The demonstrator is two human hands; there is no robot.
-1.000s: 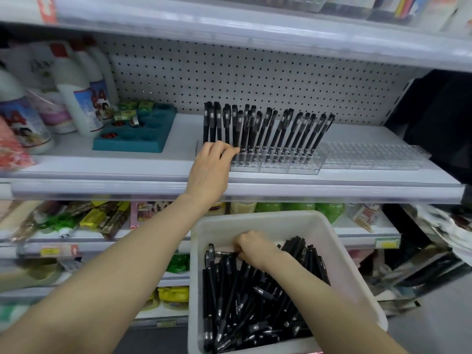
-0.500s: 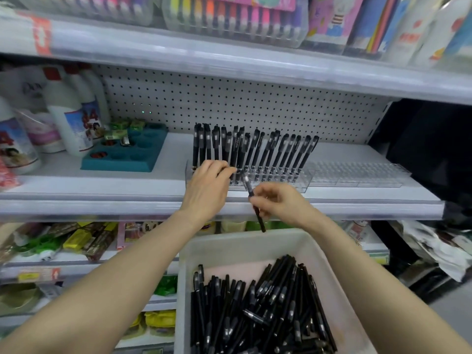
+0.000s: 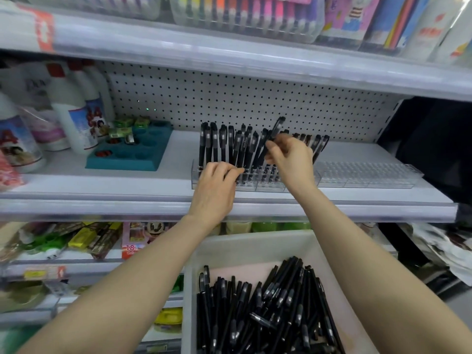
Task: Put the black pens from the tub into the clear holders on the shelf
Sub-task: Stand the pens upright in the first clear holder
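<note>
Black plastic is what the right hand (image 3: 291,162) pinches now: one black pen (image 3: 278,127), held between the thumb and the fingertips, tilted with its cap end up and to the right, in front of the middle of the row of standing pens (image 3: 222,144). Half a second ago this hand held the same pen lower, at the front edge of the shelf (image 3: 102,190), with the pen pointing down toward the tub (image 3: 255,246); one second ago the hand was inside the tub among the loose pens (image 3: 268,302). So the pen has been carried up and turned, and its lower end, hidden behind the hand, seems to be close to a free cell. It is probably about to be pushed in, but it is not yet seated. The left hand (image 3: 215,190) has stayed in its place: its bent fingers lie over the front rim of the clear holder (image 3: 268,186) and hold it steady. To the right, touching this holder, a second holder (image 3: 367,175) has no pens in it, and many pens remain in the tub, so the task appears far from finished. The view is also higher than before, and coloured markers (image 3: 245,14) on the upper shelf show more fully.
</note>
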